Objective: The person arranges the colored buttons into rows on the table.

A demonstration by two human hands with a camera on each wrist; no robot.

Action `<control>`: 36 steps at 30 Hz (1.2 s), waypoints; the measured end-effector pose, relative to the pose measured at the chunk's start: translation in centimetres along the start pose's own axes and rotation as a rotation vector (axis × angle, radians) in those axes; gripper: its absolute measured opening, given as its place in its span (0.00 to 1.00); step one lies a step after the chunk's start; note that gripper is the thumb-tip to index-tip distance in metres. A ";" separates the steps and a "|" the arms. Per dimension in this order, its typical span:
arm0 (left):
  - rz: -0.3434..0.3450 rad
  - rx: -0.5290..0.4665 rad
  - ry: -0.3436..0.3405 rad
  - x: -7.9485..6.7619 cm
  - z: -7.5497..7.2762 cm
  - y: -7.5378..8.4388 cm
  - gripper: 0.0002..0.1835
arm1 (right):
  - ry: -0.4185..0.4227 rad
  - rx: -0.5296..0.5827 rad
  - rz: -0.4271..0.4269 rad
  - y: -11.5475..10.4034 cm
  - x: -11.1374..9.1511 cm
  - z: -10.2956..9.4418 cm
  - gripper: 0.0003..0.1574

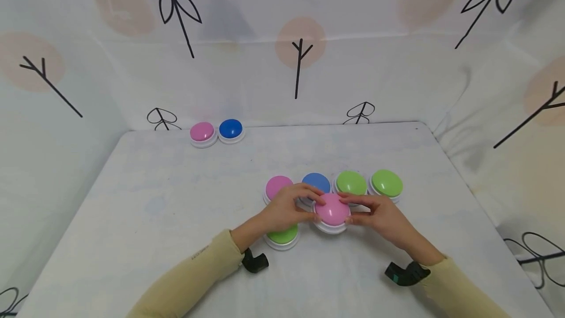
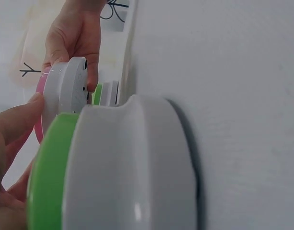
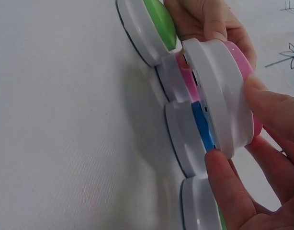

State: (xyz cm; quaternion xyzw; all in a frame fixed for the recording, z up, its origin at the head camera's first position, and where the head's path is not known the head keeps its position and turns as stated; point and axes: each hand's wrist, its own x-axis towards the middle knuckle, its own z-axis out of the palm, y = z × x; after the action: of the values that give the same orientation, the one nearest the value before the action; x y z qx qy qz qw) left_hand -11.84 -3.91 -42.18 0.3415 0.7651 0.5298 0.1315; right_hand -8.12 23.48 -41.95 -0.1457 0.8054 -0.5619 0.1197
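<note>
Between my two hands is a pink push button (image 1: 332,211) with a white base, raised off the table in both wrist views. Fingers and thumb of my left hand (image 1: 284,207) pinch its left side. My right hand (image 1: 386,217) grips the opposite side, with one fingertip at the edge of the white base (image 3: 221,100). Just behind it stand a blue button (image 1: 316,182) and a green button (image 1: 351,183). Under my left wrist lies another green button (image 1: 282,235), partly covered; it looms large in the left wrist view. A second pink button (image 1: 278,186) is partly hidden behind my left hand.
A further green button (image 1: 386,183) ends the row on the right. At the table's back edge sit a pink button (image 1: 202,132) and a blue button (image 1: 231,129), side by side. Patterned white cloth walls (image 1: 247,82) enclose the white table (image 1: 176,195) at the back and sides.
</note>
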 end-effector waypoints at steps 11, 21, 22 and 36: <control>0.011 0.023 -0.015 -0.4 0.4 -0.3 0.18 | -0.040 -0.004 0.014 0.3 -0.2 0.1 0.28; 0.033 0.081 -0.046 -0.4 0.5 -0.9 0.19 | -0.055 -0.015 0.006 0.8 -0.4 0.3 0.27; 0.036 0.091 -0.053 -0.4 0.4 -0.9 0.19 | -0.056 -0.023 0.010 0.9 -0.4 0.4 0.27; 0.007 0.231 -0.101 -0.4 0.4 -0.6 0.20 | -0.068 -0.031 0.002 1.3 -0.7 0.9 0.26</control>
State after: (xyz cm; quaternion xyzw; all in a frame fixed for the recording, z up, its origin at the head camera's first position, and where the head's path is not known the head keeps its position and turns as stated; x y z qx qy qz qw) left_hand -11.51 -4.03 -43.00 0.3835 0.8121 0.4208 0.1279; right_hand -7.29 23.37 -43.50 -0.1659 0.8098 -0.5438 0.1452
